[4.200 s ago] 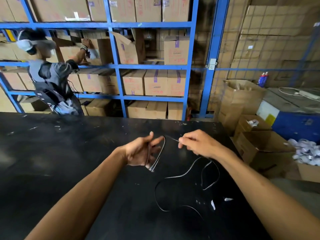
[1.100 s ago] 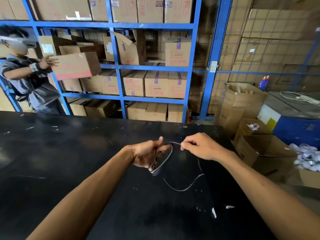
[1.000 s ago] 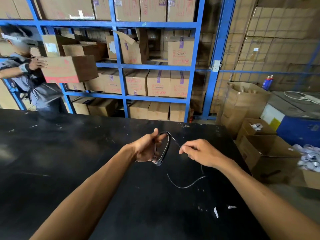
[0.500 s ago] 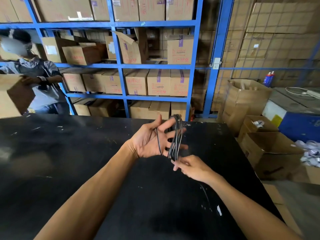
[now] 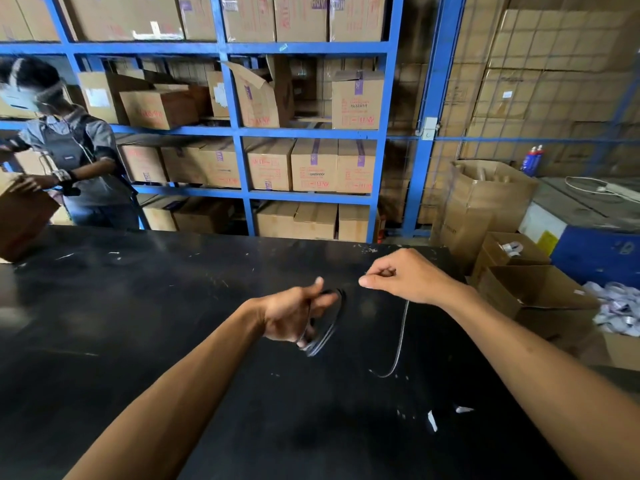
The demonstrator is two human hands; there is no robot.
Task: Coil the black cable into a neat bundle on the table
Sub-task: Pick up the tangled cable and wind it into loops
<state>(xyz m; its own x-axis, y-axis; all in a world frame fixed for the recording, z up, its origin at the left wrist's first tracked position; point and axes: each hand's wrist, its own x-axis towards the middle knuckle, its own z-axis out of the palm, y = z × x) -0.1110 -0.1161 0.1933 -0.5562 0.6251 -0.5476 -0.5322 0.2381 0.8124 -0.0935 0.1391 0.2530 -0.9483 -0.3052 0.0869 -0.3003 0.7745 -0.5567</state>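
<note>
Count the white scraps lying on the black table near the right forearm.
2 clear ones: a taller sliver and, just right of it, a smaller flat scrap, both on the black table beside the right forearm. Tiny white specks nearby are too small to count.

Black cable (image 5: 401,336) between two hands over black table (image 5: 138,306)

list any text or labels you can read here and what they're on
Nothing reads clearly.
Red and purple print on the shelf cartons: blurred.
White label on the carton at upper left: too small.
Yellow sticker on the blue cabinet: too small.
</note>
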